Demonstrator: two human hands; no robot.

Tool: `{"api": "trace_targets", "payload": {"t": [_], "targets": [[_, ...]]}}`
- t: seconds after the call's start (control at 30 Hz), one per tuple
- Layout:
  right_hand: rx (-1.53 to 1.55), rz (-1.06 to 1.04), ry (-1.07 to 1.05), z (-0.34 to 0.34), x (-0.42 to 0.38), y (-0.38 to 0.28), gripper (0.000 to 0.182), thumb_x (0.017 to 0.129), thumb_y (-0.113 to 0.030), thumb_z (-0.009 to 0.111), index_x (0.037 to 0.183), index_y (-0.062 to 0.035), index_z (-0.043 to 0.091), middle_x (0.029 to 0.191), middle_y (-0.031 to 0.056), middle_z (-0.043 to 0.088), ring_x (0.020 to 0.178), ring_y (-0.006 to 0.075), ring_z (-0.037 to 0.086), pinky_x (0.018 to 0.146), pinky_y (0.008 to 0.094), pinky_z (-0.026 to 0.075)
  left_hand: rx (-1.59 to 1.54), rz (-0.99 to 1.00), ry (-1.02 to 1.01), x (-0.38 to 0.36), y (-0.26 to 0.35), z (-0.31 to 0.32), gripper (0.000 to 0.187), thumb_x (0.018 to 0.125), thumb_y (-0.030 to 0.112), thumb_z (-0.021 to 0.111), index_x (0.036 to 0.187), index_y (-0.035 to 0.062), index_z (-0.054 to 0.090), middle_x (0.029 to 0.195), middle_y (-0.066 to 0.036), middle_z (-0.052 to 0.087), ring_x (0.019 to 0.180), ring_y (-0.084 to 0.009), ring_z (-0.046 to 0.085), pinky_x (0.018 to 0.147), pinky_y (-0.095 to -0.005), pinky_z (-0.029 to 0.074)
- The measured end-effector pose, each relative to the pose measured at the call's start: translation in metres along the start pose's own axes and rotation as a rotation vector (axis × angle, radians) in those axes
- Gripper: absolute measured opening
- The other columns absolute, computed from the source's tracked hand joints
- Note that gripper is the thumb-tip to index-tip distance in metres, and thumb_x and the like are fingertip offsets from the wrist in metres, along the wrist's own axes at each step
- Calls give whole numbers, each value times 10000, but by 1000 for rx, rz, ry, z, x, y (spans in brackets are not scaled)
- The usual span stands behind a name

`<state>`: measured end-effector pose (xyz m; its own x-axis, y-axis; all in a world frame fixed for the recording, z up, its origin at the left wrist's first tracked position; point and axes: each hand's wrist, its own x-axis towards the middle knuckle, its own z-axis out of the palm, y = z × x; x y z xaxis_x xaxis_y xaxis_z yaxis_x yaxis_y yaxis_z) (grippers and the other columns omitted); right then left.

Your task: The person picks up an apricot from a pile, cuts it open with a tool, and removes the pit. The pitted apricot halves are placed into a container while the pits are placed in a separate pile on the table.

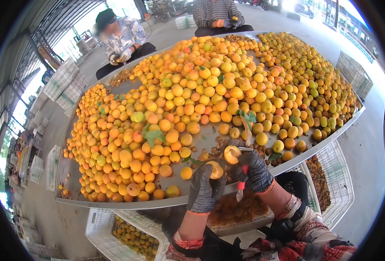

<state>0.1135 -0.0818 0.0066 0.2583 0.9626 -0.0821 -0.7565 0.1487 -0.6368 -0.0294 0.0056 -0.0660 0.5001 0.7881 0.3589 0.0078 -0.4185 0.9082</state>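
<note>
In gray knitted gloves, both my hands are over the near edge of a metal table heaped with apricots (183, 93). My left hand (202, 188) is closed around an apricot half (216, 170), cut side showing. Just right of it, my right hand (254, 170) grips a small knife (240, 190) with a red handle that points down. Another apricot half (232, 154), hollow side up, sits at the fingertips of my right hand. The knife's blade is mostly hidden by my fingers. Loose pits (218, 145) lie on the metal beyond my hands.
Below the table's rim (166, 202) are white plastic crates, one with apricots (136, 237), another with pits (318, 185). Under my hands is a container of apricot halves (238, 211). Two people (122, 41) (218, 17) sit at the far side. Stacked crates (66, 82) stand left.
</note>
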Motion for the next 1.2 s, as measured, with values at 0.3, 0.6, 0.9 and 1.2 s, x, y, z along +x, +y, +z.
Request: {"api": "trace_targets", "payload": {"t": [0.3, 0.6, 0.9, 1.2], "targets": [[-349, 29, 101, -14, -23, -23, 328, 779, -184, 647, 1034, -18, 525, 859, 43, 570, 685, 92, 542, 578, 224, 454, 76, -127, -911, 15, 104, -24, 390, 851, 243, 569, 1179, 46, 499, 955, -139, 598, 826, -198, 591, 720, -295, 461], [-437, 7, 121, 18, -10, -19, 409, 750, -91, 654, 1128, -25, 513, 862, 47, 599, 669, 105, 576, 560, 217, 473, -273, -366, -211, 18, 74, -12, 398, 902, 234, 503, 1210, -15, 461, 1038, -81, 565, 907, -143, 525, 781, -270, 430], [-468, -226, 110, 30, -11, 2, 437, 797, -58, 630, 1204, -46, 473, 961, 38, 599, 820, 110, 586, 693, 249, 502, -491, -449, 69, 15, 68, 8, 409, 904, 289, 490, 1197, 4, 467, 1046, -79, 553, 861, -121, 517, 735, -256, 437], [-50, -497, 173, 47, 6, -36, 435, 794, -178, 643, 1176, -49, 479, 815, -25, 531, 688, 79, 487, 564, 214, 407, -899, -598, 183, 19, 76, 11, 338, 885, 283, 495, 1143, 65, 484, 891, -40, 559, 681, -109, 571, 501, -222, 467]]}}
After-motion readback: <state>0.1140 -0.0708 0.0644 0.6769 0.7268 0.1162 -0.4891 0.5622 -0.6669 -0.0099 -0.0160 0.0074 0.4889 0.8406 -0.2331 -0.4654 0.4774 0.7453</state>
